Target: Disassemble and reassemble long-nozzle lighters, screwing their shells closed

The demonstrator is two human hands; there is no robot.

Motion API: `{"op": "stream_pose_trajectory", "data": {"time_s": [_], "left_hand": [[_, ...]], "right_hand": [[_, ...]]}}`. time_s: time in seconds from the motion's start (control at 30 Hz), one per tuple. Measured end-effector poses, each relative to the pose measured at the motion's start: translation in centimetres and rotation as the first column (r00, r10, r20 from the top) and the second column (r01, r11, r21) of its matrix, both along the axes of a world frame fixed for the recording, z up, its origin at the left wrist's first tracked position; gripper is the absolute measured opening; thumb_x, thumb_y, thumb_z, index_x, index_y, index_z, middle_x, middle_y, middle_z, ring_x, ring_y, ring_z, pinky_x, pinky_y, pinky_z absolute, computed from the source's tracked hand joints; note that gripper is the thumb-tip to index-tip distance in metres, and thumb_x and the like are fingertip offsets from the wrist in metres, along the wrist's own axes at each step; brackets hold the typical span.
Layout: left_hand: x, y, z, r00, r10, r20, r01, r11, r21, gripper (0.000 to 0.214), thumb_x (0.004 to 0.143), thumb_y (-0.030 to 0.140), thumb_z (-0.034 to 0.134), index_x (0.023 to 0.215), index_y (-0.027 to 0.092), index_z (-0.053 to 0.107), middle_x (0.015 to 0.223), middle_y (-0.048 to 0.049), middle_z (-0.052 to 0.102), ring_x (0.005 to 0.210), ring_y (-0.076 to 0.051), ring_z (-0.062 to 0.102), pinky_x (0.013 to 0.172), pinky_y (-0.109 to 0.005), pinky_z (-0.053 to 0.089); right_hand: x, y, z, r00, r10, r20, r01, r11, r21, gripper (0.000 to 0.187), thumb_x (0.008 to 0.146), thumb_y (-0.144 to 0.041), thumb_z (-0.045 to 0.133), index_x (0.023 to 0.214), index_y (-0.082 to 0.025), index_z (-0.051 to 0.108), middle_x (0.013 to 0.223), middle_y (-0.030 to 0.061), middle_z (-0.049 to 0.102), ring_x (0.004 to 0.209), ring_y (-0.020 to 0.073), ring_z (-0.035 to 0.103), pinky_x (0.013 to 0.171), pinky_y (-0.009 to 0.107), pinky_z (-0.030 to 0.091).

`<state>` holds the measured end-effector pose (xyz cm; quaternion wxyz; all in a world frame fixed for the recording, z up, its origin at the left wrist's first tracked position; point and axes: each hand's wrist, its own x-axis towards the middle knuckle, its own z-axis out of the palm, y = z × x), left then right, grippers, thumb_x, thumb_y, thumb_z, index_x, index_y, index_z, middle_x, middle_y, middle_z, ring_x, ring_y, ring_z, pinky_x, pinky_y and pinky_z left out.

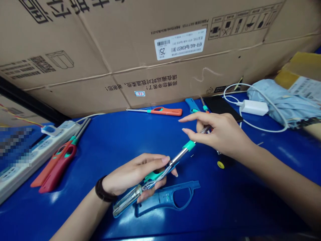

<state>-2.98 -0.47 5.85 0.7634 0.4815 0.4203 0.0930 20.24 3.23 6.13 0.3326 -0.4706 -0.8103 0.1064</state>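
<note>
The left hand is curled shut around an opened blue utility lighter, its metal tube pointing up and right over the blue surface. White wires show in the shell, and the fingers hide part of it. A loose blue lighter half-shell lies just beneath, near the surface's near edge. The right hand is beside the tube, thumb and forefinger spread, above a thin metal shaft and a dark tool with a yellow end; the palm hides whether it grips them. Open surface stretches left toward two red lighters beside a power strip.
</note>
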Motion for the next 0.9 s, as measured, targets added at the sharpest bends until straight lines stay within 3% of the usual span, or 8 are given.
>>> {"op": "stream_pose_trajectory", "data": {"time_s": [0.17,0.43,0.57,0.63,0.7,0.77,0.83,0.9], "left_hand": [[0.1,0.0,-0.2,0.999,-0.01,-0.035,0.015,0.992,0.129,0.03,0.09,0.043,0.048,0.09,0.015,0.058,0.053,0.0064,0.046,0.03,-0.002,0.038,0.03,-0.011,0.03],[0.5,0.2,-0.5,0.991,-0.025,-0.128,0.064,0.949,0.309,0.032,0.09,0.044,0.047,0.085,0.014,0.057,0.053,0.0059,0.047,0.033,-0.003,0.04,0.033,-0.013,0.032],[0.4,0.2,-0.6,0.99,0.006,-0.139,0.042,0.938,0.344,0.032,0.089,0.045,0.048,0.085,0.014,0.056,0.054,0.0059,0.047,0.033,-0.003,0.039,0.033,-0.014,0.031],[0.4,0.2,-0.5,0.99,0.029,-0.136,0.025,0.925,0.379,0.033,0.09,0.046,0.047,0.085,0.014,0.056,0.054,0.0058,0.047,0.033,-0.003,0.038,0.033,-0.014,0.031],[0.4,0.2,-0.3,0.988,0.071,-0.139,-0.001,0.893,0.45,0.033,0.09,0.046,0.047,0.087,0.014,0.056,0.054,0.0058,0.046,0.034,-0.003,0.039,0.034,-0.014,0.03],[0.4,0.1,-0.1,0.98,0.135,-0.144,-0.038,0.844,0.534,0.032,0.09,0.045,0.047,0.09,0.014,0.057,0.054,0.0061,0.045,0.035,-0.004,0.04,0.035,-0.014,0.031],[0.6,-0.2,0.0,0.968,0.192,-0.16,-0.056,0.79,0.61,0.031,0.09,0.044,0.048,0.092,0.015,0.057,0.054,0.0062,0.046,0.036,-0.004,0.041,0.036,-0.015,0.032],[0.8,-0.5,0.1,0.953,0.229,-0.199,-0.027,0.717,0.697,0.028,0.09,0.042,0.048,0.093,0.016,0.058,0.055,0.0058,0.049,0.038,-0.005,0.041,0.036,-0.015,0.032]], "right_hand": [[0.0,0.0,0.1,0.999,-0.029,0.04,0.026,0.996,0.082,0.021,0.078,-0.029,0.066,0.098,-0.027,0.068,0.053,-0.0071,0.052,0.053,0.0101,0.051,0.054,0.023,0.035],[-0.2,0.5,-1.0,0.998,-0.036,0.052,0.034,0.999,0.037,0.02,0.079,-0.034,0.064,0.097,-0.027,0.068,0.057,-0.0056,0.054,0.058,0.0117,0.052,0.06,0.025,0.037],[-0.4,0.4,-0.9,0.997,-0.073,-0.016,0.074,0.992,0.1,0.02,0.077,-0.036,0.067,0.094,-0.026,0.068,0.062,-0.003,0.057,0.066,0.0152,0.054,0.068,0.03,0.04],[-0.4,0.4,-0.5,0.98,-0.12,-0.161,0.142,0.981,0.132,0.036,0.07,-0.04,0.072,0.101,-0.024,0.063,0.078,0.0004,0.061,0.075,0.0176,0.057,0.072,0.033,0.042],[-0.5,0.5,-0.3,0.9,-0.174,-0.401,0.203,0.979,0.031,0.054,0.063,-0.045,0.076,0.107,-0.021,0.056,0.091,0.004,0.061,0.075,0.0172,0.057,0.069,0.032,0.045],[-0.8,0.3,-0.1,0.803,-0.215,-0.555,0.096,0.967,-0.235,0.06,0.06,-0.05,0.077,0.105,-0.019,0.053,0.087,0.0042,0.061,0.062,0.0137,0.055,0.055,0.029,0.046],[-1.3,-0.1,-0.1,0.794,-0.188,-0.579,-0.158,0.855,-0.494,0.054,0.06,-0.05,0.076,0.099,-0.017,0.056,0.075,0.0014,0.061,0.053,0.0107,0.052,0.045,0.025,0.042],[-2.0,-0.7,-0.1,0.797,-0.098,-0.596,-0.362,0.712,-0.601,0.044,0.063,-0.044,0.076,0.094,-0.017,0.062,0.072,0.0003,0.063,0.055,0.0105,0.056,0.044,0.022,0.045]]}}
